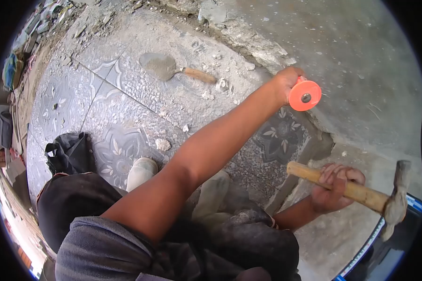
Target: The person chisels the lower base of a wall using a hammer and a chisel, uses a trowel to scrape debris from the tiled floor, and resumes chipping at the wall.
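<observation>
Hammer (359, 193) sits in the right hand (332, 193), its wooden handle wrapped by the fingers and its metal head out to that hand's right. Farther ahead, the left hand (286, 86) clenches an orange-guarded tool (297, 99). Left of this hand, a trowel (166, 68) lies on the dusty floor (140, 96); a rough broken edge (262, 50) runs just beyond the hand.

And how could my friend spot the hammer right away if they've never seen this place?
Find the broad grey concrete surface filling the picture's upper right. Below it, the bare right hand holds a yellowish wooden-handled, metal-headed hammer. The flat-bladed, wooden-handled trowel lies on the dusty, patterned grey tile floor; only the hammer has a chunky metal head across its end.
</observation>
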Demonstrator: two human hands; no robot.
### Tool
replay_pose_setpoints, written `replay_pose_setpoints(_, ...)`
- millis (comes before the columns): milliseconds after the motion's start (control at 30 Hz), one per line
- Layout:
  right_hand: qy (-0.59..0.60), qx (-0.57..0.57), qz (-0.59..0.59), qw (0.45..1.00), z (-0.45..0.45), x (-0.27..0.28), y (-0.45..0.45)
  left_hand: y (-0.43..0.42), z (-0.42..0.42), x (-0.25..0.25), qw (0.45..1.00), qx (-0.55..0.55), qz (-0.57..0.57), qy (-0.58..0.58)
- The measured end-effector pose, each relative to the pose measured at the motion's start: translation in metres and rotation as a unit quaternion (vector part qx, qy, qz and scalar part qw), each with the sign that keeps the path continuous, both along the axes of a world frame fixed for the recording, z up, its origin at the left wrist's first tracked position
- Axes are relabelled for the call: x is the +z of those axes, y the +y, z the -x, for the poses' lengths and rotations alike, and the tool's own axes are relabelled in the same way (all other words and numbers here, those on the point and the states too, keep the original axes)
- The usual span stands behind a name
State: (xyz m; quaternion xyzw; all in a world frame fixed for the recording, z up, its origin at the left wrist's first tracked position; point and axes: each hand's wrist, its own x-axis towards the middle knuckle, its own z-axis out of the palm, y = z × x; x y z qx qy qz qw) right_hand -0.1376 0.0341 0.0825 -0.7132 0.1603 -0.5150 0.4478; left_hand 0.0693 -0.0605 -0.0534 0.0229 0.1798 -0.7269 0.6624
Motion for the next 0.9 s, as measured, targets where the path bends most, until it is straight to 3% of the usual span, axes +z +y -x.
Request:
replay_pose_setpoints(100, -0.144, 0.014, 0.105, 0.984, -0.015, 0.001, 0.006, -0.006, 0.000, -0.006, 0.998, -0.001, 0.005, 0.056)
replay_pose_setpoints(133, -0.164, -0.001, 0.126, 0.978, -0.024, -0.025, 0.001, -0.006, 0.001, -0.004, 0.998, -0.001, 0.005, 0.061)
replay_pose_setpoints(167, 0.012, -0.055, 0.104, 0.993, -0.004, -0.081, -0.009, -0.004, 0.004, -0.005, 1.000, 0.005, 0.004, 0.030)
replay_pose_setpoints(200, 0.182, -0.105, 0.083, 0.974, 0.010, -0.122, -0.022, -0.002, 0.003, -0.005, 1.000, 0.015, 0.009, -0.004)
replay_pose_setpoints(267, 0.391, -0.116, -0.125, 0.904, -0.001, -0.101, 0.004, 0.003, 0.007, 0.000, 0.999, 0.011, 0.004, -0.047)
replay_pose_setpoints(367, 0.247, -0.057, -0.137, 0.958, 0.011, -0.057, 0.012, 0.010, 0.013, -0.003, 0.999, 0.000, 0.004, -0.033)
replay_pose_setpoints(433, 0.075, -0.038, 0.018, 0.996, -0.001, -0.023, 0.016, 0.002, 0.008, -0.014, 0.998, 0.007, 0.058, -0.010)
replay_pose_setpoints(500, -0.020, 0.008, 0.086, 0.996, -0.010, -0.003, 0.017, 0.002, 0.007, -0.007, 1.000, 0.016, 0.014, -0.014)
replay_pose_setpoints(533, -0.069, 0.029, 0.121, 0.990, -0.013, 0.001, 0.017, 0.006, 0.005, 0.000, 1.000, 0.012, 0.003, -0.001)
replay_pose_setpoints(600, -0.118, 0.022, 0.163, 0.979, -0.028, -0.051, 0.001, 0.009, 0.004, 0.004, 1.000, 0.014, -0.015, -0.001)
replay_pose_setpoints(633, 0.111, -0.034, 0.128, 0.985, -0.008, -0.096, -0.013, 0.006, 0.005, 0.003, 0.999, 0.020, -0.019, -0.016)
replay_pose_setpoints(667, 0.330, -0.089, 0.087, 0.936, 0.008, -0.127, -0.027, 0.001, 0.003, 0.004, 0.999, 0.030, -0.021, -0.033)
replay_pose_setpoints(767, 0.268, -0.085, -0.206, 0.937, 0.000, -0.068, 0.001, 0.002, 0.000, -0.007, 0.999, 0.001, 0.033, -0.021)
replay_pose_setpoints(800, 0.227, -0.055, -0.185, 0.955, 0.006, -0.051, -0.001, 0.008, 0.008, -0.012, 1.000, -0.013, 0.028, 0.003)
replay_pose_setpoints(900, 0.021, -0.032, 0.028, 0.999, -0.003, -0.001, 0.010, 0.005, 0.000, -0.009, 0.999, -0.018, 0.034, 0.037)
